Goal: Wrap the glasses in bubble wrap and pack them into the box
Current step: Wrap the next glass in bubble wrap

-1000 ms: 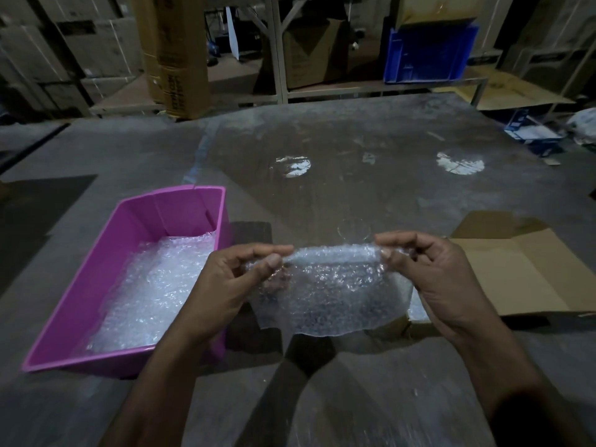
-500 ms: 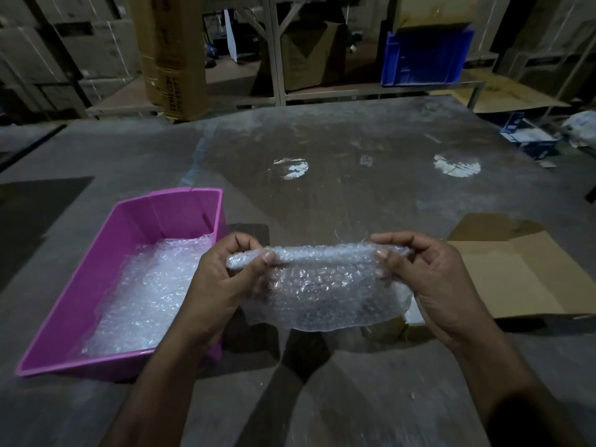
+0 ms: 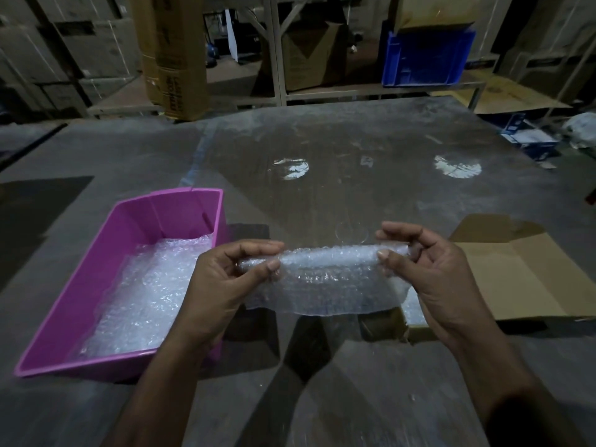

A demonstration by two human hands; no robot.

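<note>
- Nearest: both forearms enter from the bottom edge. Left hand (image 3: 222, 285) pinches the left end of the bubble wrap (image 3: 325, 282), thumb on the near face and fingers curled over the top. Right hand (image 3: 432, 275) pinches the right end the same way.
- The wrap's top edge is rolled into a tight tube between the two hands; the rest hangs below as a loose flap, held above the table (image 3: 322, 382).
- Handling, wrap (judgement): very light, limp, springy. The roll will likely unwind if either pinch lets go, so hold it at the rolled ends, thumb across the seam.
- Whether a glass sits inside the roll cannot be told; the tube looks thin.
- Just beyond the roll, a clear glass (image 3: 351, 232) shows only as a faint round rim on the table.
- Handling, glass (judgement): rigid, smooth, breakable, hard to see in this dim light. Take it by the body, not the rim, and set it down softly.
- Left, beside the left hand: pink tub (image 3: 96, 259) with a layer of bubble wrap on its floor.
- Right, partly behind the right hand: cardboard box (image 3: 516, 279), flaps laid open.
- Far: shelving (image 3: 277, 53) with a blue crate (image 3: 425, 56) and cartons.
</note>
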